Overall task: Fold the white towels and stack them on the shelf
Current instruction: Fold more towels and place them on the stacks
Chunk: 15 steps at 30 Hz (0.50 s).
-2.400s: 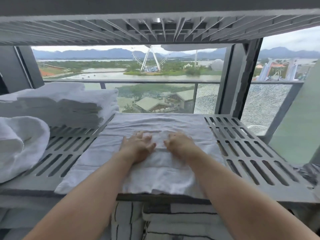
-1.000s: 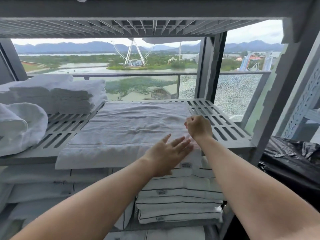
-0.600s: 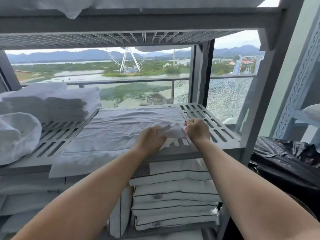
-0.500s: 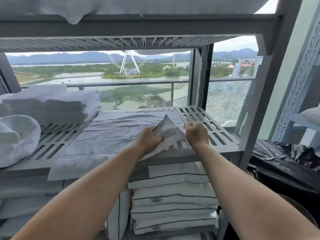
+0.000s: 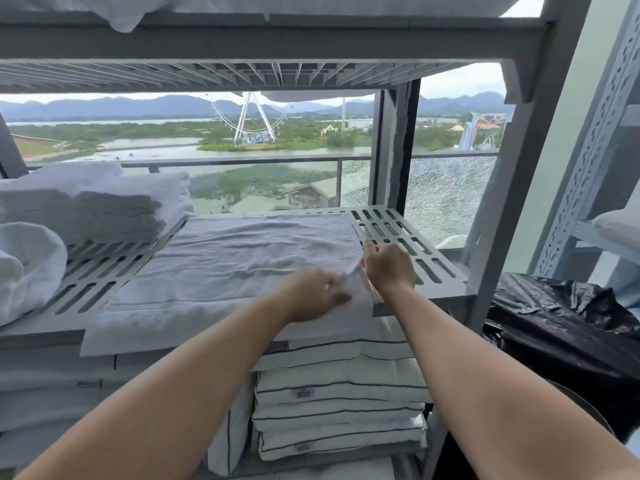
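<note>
Currently you are working at the near right corner of the flat towel (image 5: 242, 265), which is lying spread across the middle of the slatted shelf (image 5: 415, 251) with its near hem overhanging the front edge.

Hands: your right hand (image 5: 389, 268) is curling its fingers onto the towel's right edge and pinching the cloth there. Your left hand (image 5: 311, 296) is blurring in the head view. It seems to be pinching the small lifted flap of that same corner between thumb and curled fingers, though the blur is leaving this less than certain.

Progress, judged from the layout:
- Done: a folded stack (image 5: 104, 206) of white towels is sitting at the back left of this shelf, several layers high.
- In hand: the flat towel is showing only wrinkles and no finished fold, so I am reading this as the very start of its fold.
- Left: you are facing every fold on this towel, then its transfer onto the stack. A loose white bundle (image 5: 31, 268) at the left front is looking unfolded and is probably waiting its turn.

Piped cushions (image 5: 339, 393) are filling the tier below.
</note>
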### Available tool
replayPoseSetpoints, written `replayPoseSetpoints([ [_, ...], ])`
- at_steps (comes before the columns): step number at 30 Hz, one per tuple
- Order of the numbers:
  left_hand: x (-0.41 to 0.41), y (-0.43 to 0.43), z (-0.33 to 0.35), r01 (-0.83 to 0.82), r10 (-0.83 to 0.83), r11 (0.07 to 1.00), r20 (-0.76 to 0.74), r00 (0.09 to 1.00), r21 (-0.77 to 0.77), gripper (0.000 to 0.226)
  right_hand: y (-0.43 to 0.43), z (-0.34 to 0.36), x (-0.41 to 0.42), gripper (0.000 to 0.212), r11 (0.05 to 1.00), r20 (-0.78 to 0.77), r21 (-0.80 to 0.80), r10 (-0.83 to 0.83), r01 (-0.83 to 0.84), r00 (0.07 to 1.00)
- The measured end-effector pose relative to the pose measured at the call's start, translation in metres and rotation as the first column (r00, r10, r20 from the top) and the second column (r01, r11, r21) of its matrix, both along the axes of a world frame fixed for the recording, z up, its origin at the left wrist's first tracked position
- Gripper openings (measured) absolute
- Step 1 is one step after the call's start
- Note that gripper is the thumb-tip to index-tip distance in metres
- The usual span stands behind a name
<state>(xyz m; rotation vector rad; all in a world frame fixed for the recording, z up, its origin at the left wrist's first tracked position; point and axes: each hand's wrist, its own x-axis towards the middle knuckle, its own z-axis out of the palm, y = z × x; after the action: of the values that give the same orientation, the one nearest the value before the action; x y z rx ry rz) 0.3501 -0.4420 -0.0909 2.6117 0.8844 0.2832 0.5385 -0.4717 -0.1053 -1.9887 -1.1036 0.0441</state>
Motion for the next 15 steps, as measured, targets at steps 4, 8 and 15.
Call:
replayPoseSetpoints([
  [4,-0.006,-0.007,0.003,0.05,-0.058,0.972,-0.029,0.998,-0.228,0.074,0.006,0.003,-0.005,0.068,1.0,-0.045,0.03,0.008,-0.007,0.999],
  [8,-0.016,0.017,0.008,-0.102,0.111,0.993,0.148,0.983,-0.066,0.045,0.02,0.007,-0.015,0.055,0.992,0.002,0.027,0.122,-0.122,0.993],
  [15,-0.043,0.071,-0.013,-0.205,0.198,0.962,0.058,0.979,0.182,0.019,0.066,0.006,-0.04,0.036,0.973,0.165,-0.023,0.23,-0.229,0.959],
])
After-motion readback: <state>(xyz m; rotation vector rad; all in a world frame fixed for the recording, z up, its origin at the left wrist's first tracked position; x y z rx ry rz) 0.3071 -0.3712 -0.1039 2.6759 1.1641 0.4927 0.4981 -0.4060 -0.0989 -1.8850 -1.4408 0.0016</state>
